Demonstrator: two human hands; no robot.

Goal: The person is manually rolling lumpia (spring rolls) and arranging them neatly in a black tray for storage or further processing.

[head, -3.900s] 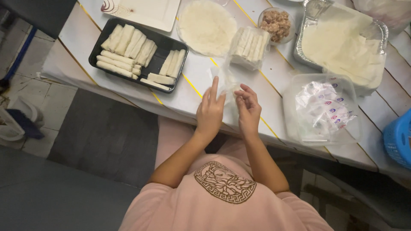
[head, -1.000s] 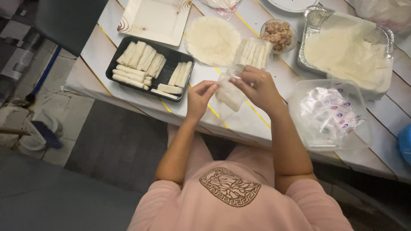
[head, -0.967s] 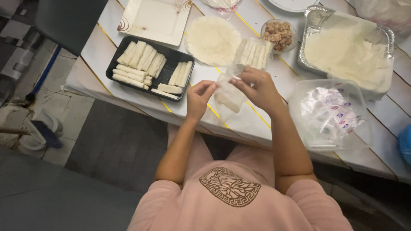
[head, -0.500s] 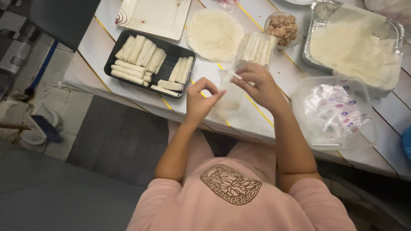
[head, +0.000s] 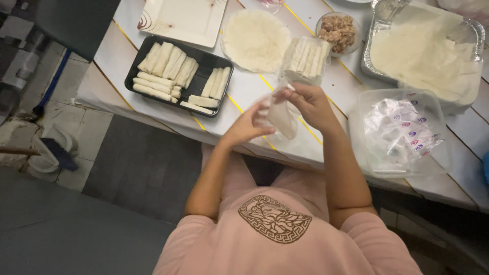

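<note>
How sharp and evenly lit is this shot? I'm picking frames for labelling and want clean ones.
Head view: the black tray of rolls and the white table are bright and fairly sharp; the left hand and right hand on the pale wrapper look slightly soft; the floor at left is dim; edges bend outward.

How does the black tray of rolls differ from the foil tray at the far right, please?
The black tray is dark, shallow plastic holding finished white rolls in rows; the foil tray is shiny, deeper metal holding flat pale wrapper sheets. The black tray lies left of the hands, the foil tray right. Both are rectangular and rest on the table.
</note>
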